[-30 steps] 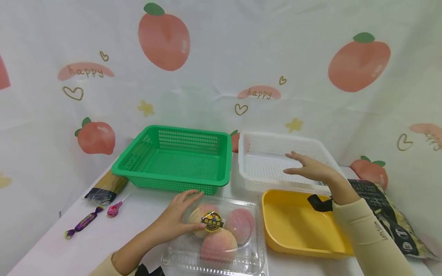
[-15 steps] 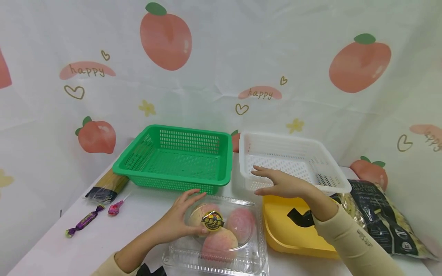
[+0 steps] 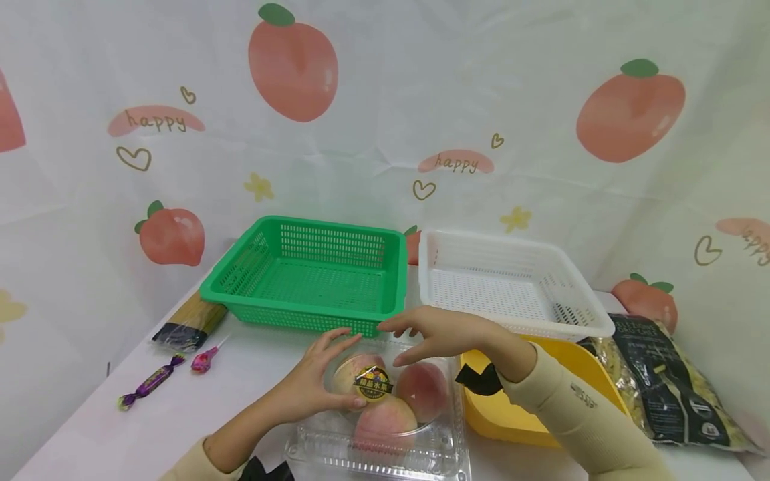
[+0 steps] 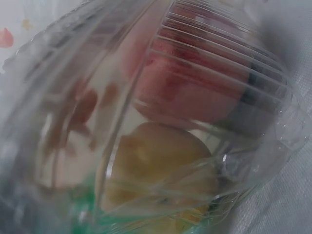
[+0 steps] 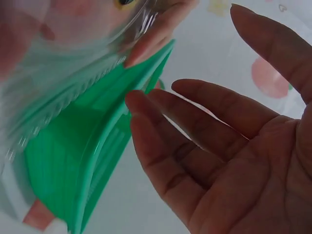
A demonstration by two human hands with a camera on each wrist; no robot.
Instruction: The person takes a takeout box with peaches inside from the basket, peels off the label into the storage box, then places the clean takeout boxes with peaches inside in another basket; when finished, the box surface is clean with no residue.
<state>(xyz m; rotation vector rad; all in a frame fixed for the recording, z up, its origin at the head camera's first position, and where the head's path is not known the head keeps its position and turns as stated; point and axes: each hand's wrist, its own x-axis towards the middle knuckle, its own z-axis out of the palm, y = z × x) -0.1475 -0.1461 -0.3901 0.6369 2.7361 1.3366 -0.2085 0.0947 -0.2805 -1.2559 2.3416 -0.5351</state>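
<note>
A clear plastic clamshell box [image 3: 385,447] with three peaches [image 3: 385,421] and a round dark label stands at the near table edge. My left hand [image 3: 319,381] lies on the left of its domed lid, fingers spread, thumb by the label. My right hand [image 3: 439,334] hovers open just above the box's far side, fingers straight and pointing left. In the left wrist view the box [image 4: 229,161] fills the frame, with a red peach [image 4: 195,92] and a yellowish one [image 4: 156,161] inside. The right wrist view shows my right hand [image 5: 219,146] open-palmed beside the green basket [image 5: 87,146].
Behind the box stand a green basket [image 3: 313,277] and a white basket [image 3: 511,280]. To its right are a yellow tray [image 3: 577,374] and a dark pasta bag [image 3: 668,381]. A spaghetti pack [image 3: 189,324] and two wrapped candies [image 3: 147,386] lie at the left.
My right hand has swung left and toward me, from over the white basket to just above the peach box. The left hand has stayed on the lid.
</note>
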